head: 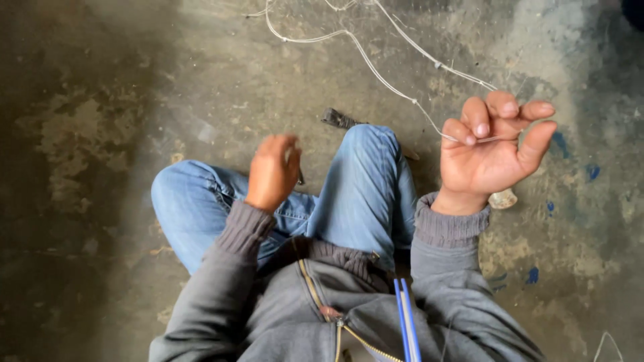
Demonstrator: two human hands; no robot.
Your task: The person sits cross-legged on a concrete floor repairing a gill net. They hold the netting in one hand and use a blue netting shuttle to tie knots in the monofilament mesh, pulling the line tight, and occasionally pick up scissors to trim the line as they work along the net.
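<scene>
Right hand (493, 151), raised right of the bent knee (369, 144), is pinching the white cord (376, 67) to keep it taut; left hand (272, 171), blurred left of the knee, is curling around something indistinct.

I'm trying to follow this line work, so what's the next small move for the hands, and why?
Probably bring the left hand across to the line. The right hand pinches the thin white line between its fingertips, and it runs away slack across the concrete floor. The left hand is blurred over the knee, seemingly holding a small dark tool, apart from the line.
</scene>
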